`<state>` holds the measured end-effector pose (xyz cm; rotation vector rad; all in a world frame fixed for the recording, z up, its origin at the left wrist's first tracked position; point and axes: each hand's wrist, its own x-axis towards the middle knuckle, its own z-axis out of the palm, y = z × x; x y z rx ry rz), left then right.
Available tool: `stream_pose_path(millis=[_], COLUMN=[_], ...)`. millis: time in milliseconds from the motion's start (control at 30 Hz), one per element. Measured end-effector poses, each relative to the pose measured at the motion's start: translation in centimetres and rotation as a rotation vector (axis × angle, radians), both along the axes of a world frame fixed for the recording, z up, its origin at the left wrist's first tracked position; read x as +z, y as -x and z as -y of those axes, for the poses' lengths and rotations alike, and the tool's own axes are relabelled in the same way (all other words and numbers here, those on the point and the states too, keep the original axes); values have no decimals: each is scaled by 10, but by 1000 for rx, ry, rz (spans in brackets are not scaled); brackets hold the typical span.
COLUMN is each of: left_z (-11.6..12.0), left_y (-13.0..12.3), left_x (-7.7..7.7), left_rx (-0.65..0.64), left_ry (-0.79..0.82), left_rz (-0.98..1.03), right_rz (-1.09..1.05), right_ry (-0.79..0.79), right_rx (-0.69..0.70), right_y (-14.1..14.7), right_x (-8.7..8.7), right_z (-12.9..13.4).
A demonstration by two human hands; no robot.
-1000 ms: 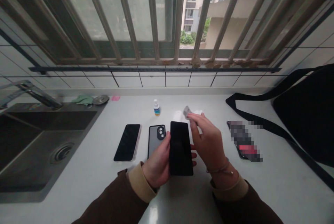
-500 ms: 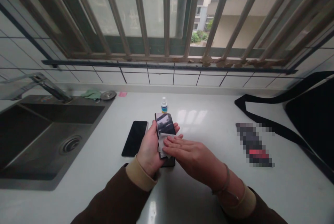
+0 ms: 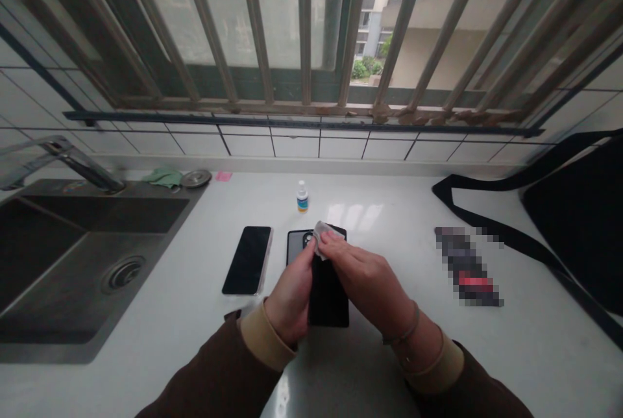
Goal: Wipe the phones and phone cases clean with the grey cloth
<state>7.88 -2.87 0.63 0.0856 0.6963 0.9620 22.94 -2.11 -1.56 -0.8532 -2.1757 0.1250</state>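
My left hand (image 3: 291,295) grips a black smartphone (image 3: 329,301) upright over the counter, fingers hidden behind it. My right hand (image 3: 366,276) pinches a small pale grey wipe (image 3: 322,239) against the phone's upper part. Part of the phone is hidden by both hands. Just behind it, a grey phone case with a black camera cut-out (image 3: 296,245) lies on the white counter (image 3: 204,353), partly covered. To the left lies another smartphone (image 3: 246,260), screen up. A small bottle with a white cap and blue label (image 3: 302,197) stands beyond my hands.
A steel sink (image 3: 82,269) and faucet (image 3: 73,161) lie left, with a green cloth (image 3: 164,177) and a round metal lid (image 3: 196,178) behind. A pixelated object (image 3: 467,267) and a black bag with strap (image 3: 574,223) lie right. Barred window behind.
My right hand has gone from lying flat across the phone to pinching the wipe near its top. The phone has moved toward me and now shows its dark face, uncovering the grey case.
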Motion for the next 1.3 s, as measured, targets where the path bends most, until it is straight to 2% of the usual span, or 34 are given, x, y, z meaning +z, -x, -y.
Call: stream_pose_path(millis=[67, 133, 200, 267, 367, 467, 600, 667, 733, 933, 1067, 1167, 1300], left_z=[-9, -18, -25, -27, -24, -14, -1, 1, -2, -20, -24, -24, -25], left_y=[11, 22, 30, 33, 27, 14, 2, 0, 1, 18, 30, 33, 35], left_x=[2, 4, 6, 7, 7, 5, 3, 4, 5, 6, 12, 17, 20], left_rx=[61, 185, 300, 322, 217, 105, 86, 90, 120, 268, 417, 427, 430], left_ry=[57, 56, 24, 6, -9, -1, -13, -19, -7, 9, 46, 62, 57], left_rz=[-54, -136, -171, -164, -116, -70, -106, -112, -98, -116, -153, -148, -100], right_rz=[16, 12, 2, 4, 24, 60, 50, 19, 9, 29, -10, -8, 17], right_ry=[7, 23, 41, 45, 21, 16, 37, 46, 51, 107, 56, 3, -14], right_rx=[152, 280, 343, 339, 225, 41, -207, -238, -180, 151, 318, 377, 338], right_y=[6, 11, 14, 14, 12, 6, -1, -2, -1, 10, 16, 17, 11], right_x=[0, 0, 0, 0, -2, -6, -10, -12, -12, -6, 0, 1, 4], right_z=[5, 11, 15, 16, 11, 4, -3, -5, -5, 6, 16, 17, 13])
